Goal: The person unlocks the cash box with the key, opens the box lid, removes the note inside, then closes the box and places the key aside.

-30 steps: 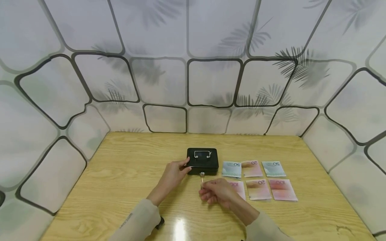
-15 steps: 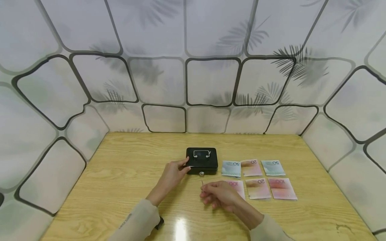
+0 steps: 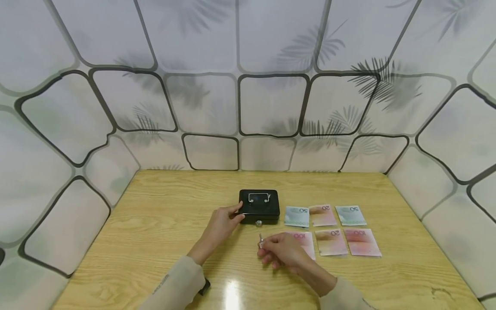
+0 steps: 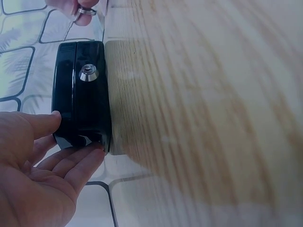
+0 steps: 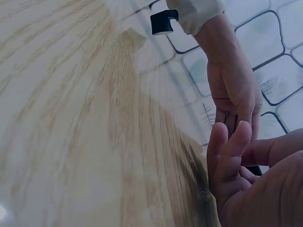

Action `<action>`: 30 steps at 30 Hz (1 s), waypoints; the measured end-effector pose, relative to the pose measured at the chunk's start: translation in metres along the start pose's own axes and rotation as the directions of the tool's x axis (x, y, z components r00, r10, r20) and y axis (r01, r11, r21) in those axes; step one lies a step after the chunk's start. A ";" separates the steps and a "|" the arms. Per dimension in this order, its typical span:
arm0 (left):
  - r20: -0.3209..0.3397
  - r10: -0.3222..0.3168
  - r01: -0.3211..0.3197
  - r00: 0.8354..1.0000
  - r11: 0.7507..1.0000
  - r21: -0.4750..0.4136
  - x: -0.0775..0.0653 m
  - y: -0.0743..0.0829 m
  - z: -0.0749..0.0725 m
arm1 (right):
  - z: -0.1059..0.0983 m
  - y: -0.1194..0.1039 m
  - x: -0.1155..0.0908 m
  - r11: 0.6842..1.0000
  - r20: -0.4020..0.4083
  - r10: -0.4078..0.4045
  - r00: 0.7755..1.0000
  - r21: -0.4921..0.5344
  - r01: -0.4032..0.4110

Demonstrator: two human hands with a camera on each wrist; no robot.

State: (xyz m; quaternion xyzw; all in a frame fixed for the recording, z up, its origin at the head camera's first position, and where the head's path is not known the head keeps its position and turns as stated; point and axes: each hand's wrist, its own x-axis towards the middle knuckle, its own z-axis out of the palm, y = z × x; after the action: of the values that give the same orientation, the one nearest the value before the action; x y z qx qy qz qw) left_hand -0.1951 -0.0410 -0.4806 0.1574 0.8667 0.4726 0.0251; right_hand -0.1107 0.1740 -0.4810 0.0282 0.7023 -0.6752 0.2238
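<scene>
A small black cash box with a wire handle on its lid sits on the wooden table, lid down. Its round silver lock faces the person. My left hand holds the box at its left end, thumb at the lid's edge and fingers along the side, as the left wrist view shows. In front of the lock, apart from it, my right hand pinches a small silver key between thumb and forefinger. A metal ring shows at those fingertips. The right wrist view hides the key behind fingers.
Right of the box lie several banknotes in two rows, including a green 50 note, a brown 20 note and a red 100 note. My right hand partly covers another 100 note. A patterned wall surrounds the table.
The right hand has drawn the key back from the lock toward the person, and the key now tilts differently in its fingertips. The left hand has stayed on the box.
</scene>
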 end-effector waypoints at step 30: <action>-0.005 -0.001 0.001 1.000 1.000 0.001 0.000 -0.001 0.000 | 0.008 0.007 0.001 0.985 0.063 -0.017 0.998 -0.173 0.028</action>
State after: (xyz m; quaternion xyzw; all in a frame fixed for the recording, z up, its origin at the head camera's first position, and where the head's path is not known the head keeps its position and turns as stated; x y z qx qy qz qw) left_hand -0.1955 -0.0415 -0.4813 0.1556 0.8672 0.4724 0.0230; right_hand -0.1068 0.1672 -0.4872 -0.0199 0.7516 -0.6144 0.2390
